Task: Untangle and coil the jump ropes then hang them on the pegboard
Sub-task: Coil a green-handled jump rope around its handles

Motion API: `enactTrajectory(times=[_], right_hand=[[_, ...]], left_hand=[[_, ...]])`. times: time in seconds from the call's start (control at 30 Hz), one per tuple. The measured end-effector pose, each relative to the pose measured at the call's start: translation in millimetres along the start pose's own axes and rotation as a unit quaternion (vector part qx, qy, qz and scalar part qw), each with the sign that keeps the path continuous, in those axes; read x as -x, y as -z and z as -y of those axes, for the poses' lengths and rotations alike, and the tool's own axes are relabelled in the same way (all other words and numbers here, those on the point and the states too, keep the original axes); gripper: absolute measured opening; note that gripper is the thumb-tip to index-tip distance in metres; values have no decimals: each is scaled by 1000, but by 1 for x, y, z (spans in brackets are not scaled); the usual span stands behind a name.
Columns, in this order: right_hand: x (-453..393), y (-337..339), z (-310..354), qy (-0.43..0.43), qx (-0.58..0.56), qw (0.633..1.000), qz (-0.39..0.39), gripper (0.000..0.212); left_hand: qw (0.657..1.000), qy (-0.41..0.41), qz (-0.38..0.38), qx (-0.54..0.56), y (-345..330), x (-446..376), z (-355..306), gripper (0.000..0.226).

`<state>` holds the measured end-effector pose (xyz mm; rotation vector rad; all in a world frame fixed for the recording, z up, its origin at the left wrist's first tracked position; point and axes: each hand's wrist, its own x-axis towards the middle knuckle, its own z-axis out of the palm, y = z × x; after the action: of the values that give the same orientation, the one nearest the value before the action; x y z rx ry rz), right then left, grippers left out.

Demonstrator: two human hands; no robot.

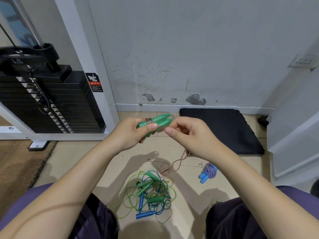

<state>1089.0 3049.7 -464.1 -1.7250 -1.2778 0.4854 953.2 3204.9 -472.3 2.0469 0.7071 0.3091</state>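
My left hand (131, 131) grips a pair of green jump-rope handles (159, 120) held side by side, with a few turns of brownish clear cord wound round them. My right hand (188, 133) pinches that brown cord (179, 161) just right of the handles; the rest of it trails down in loose twists to the floor. Between my knees lies a tangled heap of ropes (150, 192) in green, blue and yellow with green and blue handles. A coiled purple-and-white rope with blue handles (208, 171) rests on the floor to the right. No pegboard is in view.
A black weight stack (48, 99) in a white frame stands at the left. A black mat (221, 130) lies against the scuffed white wall, beside a white door edge (293, 128) at the right. The floor is beige tile.
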Motion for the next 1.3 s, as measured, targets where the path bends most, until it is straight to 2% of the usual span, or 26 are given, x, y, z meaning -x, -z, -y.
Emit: enactTrajectory(times=[0.13,0.27,0.33,0.47,0.53,0.67,0.83,0.97,1.03,1.13,1.2,1.3], right_hand=[[-4,9,-3,56,70,995,-50,16],[-5,3,-9,69,60,995,-36,16],[-5,0,-11,57,61,996,-27,18],[-7,4,-15,-38,35,998,-26,21],[-8,4,-16,-71,6,997,-18,18],[-7,3,-16,-72,-88,993,9,19],[-8,3,-16,-75,-102,992,-25,14],[-5,4,-12,-84,-136,987,-24,9],[-4,5,-10,-104,-183,978,-6,18],[-3,5,-10,-141,-296,945,14,35],[-4,6,-12,-157,-363,918,36,32],[-3,4,-12,-156,-310,936,58,28]], left_hand=[[991,38,126,-17,-2,4,-4,39],[973,8,231,-12,-9,11,-16,33],[967,-15,254,-4,-11,14,-21,35],[976,-53,212,-8,-11,12,-17,18],[979,-62,196,-17,-11,11,-12,17],[979,-79,181,-39,-16,11,-6,18],[983,-76,167,-20,-17,10,-5,17],[988,-67,137,38,-16,9,-5,24],[990,-60,115,55,-15,7,-4,36],[988,-58,101,100,-16,7,-7,40],[982,-58,78,162,-15,8,-12,33],[977,-55,18,205,-8,7,-15,28]])
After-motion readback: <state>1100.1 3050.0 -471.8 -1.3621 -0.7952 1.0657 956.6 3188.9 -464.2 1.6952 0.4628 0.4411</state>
